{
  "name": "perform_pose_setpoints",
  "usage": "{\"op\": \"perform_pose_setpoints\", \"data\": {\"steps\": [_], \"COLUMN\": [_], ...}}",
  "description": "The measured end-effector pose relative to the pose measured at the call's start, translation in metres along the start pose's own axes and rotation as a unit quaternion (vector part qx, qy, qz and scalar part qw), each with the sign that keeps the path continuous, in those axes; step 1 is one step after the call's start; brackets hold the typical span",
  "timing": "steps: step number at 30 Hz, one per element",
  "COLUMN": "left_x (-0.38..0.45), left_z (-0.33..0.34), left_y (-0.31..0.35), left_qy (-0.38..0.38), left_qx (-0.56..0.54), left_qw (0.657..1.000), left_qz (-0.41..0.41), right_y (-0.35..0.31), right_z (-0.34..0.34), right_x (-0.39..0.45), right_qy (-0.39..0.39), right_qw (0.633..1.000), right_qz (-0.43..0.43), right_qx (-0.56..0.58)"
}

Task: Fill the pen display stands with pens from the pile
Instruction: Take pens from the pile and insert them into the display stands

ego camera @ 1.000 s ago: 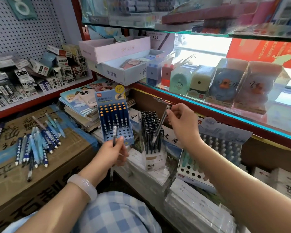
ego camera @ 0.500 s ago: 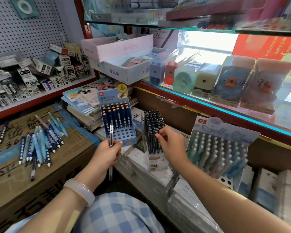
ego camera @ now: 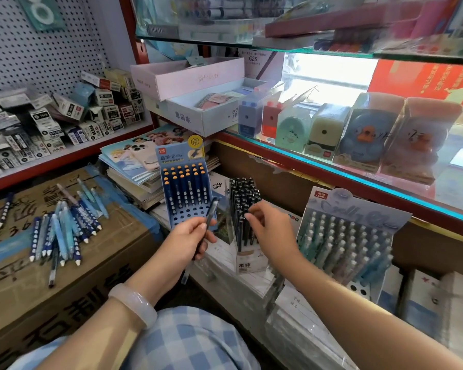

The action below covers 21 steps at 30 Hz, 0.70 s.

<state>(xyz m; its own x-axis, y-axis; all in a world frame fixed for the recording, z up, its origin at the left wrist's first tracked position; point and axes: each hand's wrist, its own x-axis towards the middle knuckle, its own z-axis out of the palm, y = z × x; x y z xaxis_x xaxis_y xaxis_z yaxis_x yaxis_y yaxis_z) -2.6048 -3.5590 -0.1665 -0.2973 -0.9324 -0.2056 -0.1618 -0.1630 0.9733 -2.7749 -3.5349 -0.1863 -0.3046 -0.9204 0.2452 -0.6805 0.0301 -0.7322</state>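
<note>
Head view: left hand (ego camera: 187,236) pinches a dark pen (ego camera: 207,218), tilted, in front of the blue stand (ego camera: 183,193); right hand (ego camera: 269,229), fingers loosely curled and holding nothing, touches the black pens (ego camera: 242,201) packed in the white stand (ego camera: 249,263); pale stand (ego camera: 350,231) just right of it; pile (ego camera: 62,228) lies on the carton (ego camera: 38,276), far left.

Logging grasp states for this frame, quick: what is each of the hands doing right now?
Left hand: closed, pinching a dark pen.
Right hand: fingers loosely curled at the black pen stand; whether it grips a pen cannot be told.
</note>
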Motion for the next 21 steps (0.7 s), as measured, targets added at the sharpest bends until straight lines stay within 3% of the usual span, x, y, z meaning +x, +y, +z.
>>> {"op": "perform_pose_setpoints", "data": {"steps": [4, 8, 14, 17, 21], "left_x": [-0.003, -0.006, -0.011, -0.011, -0.005], "left_z": [0.010, 0.015, 0.013, 0.012, 0.008], "left_y": [0.004, 0.008, 0.018, 0.020, 0.010], "left_qy": [-0.040, -0.059, -0.137, -0.146, -0.081], "left_qx": [0.009, 0.003, -0.174, -0.169, 0.060], "left_qw": [0.999, 0.998, 0.975, 0.973, 0.995], "left_qz": [0.026, 0.028, -0.035, -0.050, -0.018], "right_y": [-0.024, -0.033, -0.032, -0.031, -0.030], "right_z": [-0.010, -0.015, -0.022, -0.024, -0.041], "right_x": [0.000, -0.002, -0.003, -0.004, 0.005], "right_qy": [-0.081, -0.128, -0.197, -0.180, -0.120], "right_qw": [0.974, 0.940, 0.854, 0.854, 0.898], "right_qz": [0.071, 0.110, 0.122, 0.130, 0.113], "right_qx": [0.199, 0.295, 0.466, 0.471, 0.408]}}
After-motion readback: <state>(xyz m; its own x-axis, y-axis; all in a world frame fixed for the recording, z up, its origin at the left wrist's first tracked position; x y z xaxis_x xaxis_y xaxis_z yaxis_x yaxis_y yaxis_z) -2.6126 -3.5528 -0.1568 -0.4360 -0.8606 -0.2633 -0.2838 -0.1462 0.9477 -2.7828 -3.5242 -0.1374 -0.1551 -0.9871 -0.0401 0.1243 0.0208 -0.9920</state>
